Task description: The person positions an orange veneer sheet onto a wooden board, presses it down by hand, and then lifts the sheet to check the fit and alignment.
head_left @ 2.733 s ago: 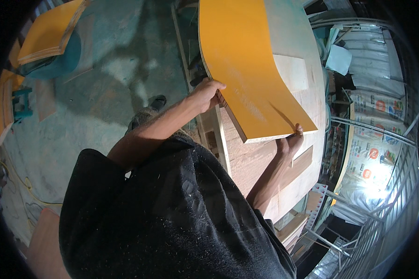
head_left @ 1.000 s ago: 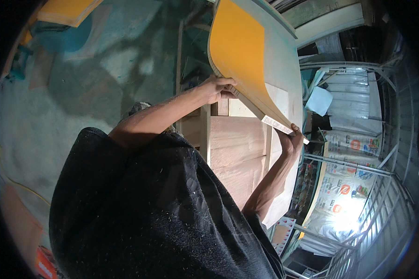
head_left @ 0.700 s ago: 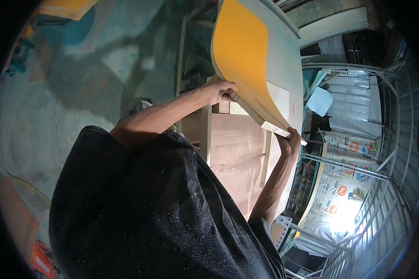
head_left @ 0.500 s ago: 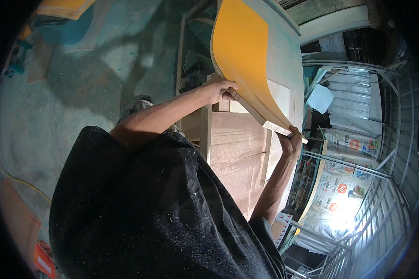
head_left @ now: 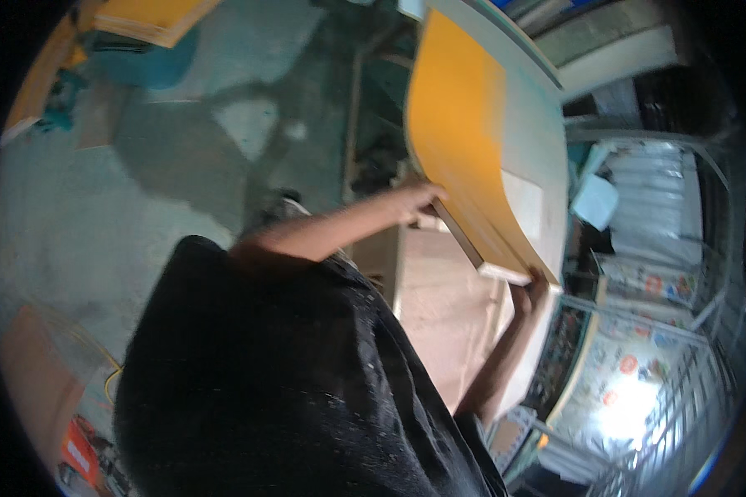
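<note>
A long yellow-faced board [head_left: 456, 99] with a pale wood edge stretches away from me and looks bowed in this view. My left hand [head_left: 421, 202] is closed on its left edge, thumb near the top face. At the near right corner my right hand [head_left: 532, 291] grips the same board, fingers partly hidden beneath it. Both hands are a little blurred. Below the board, between my forearms, lies a pinkish-brown plywood piece [head_left: 443, 306] with pale wood strips along it. A pale panel [head_left: 524, 203] shows just right of the board.
A greenish tabletop [head_left: 539, 124] runs along the board's right side. More yellow boards [head_left: 153, 21] sit at the upper left. A yellow cord [head_left: 112, 377] and a red-orange object [head_left: 81, 455] lie on the floor at left. Metal racks and a light blue chair [head_left: 595, 201] stand at right.
The whole view has shifted, so the scene sits lower and farther right. Against the tabletop, the board's near end and both hands have come slightly toward me. Both grips stay closed.
</note>
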Motion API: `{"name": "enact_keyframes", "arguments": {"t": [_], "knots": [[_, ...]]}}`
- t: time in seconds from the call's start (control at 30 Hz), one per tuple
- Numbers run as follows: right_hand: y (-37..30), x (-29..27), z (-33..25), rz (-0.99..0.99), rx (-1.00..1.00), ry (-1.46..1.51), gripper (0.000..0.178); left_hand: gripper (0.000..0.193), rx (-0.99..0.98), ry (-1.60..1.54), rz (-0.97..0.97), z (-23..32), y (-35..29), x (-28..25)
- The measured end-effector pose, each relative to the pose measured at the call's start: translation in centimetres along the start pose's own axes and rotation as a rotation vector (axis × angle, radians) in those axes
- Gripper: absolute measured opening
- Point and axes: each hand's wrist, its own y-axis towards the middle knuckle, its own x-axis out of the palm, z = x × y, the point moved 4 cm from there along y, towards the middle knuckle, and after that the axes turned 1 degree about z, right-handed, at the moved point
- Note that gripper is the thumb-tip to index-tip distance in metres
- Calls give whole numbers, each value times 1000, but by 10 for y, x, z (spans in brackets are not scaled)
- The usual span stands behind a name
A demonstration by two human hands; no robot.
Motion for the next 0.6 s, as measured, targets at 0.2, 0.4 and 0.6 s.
{"name": "enact_keyframes", "arguments": {"t": [0.2, 0.4, 0.6], "knots": [[-19, 32, 24, -142, 244, 639, 54, 27, -125, 188, 197, 18, -3, -2], [-19, 62, 32, -159, 202, 706, 60, 43, -141, 279, 131, 12, 20, -14], [-23, 63, 42, -383, 296, 555, 59, 37, -152, 252, 41, -26, 43, -26]]}}
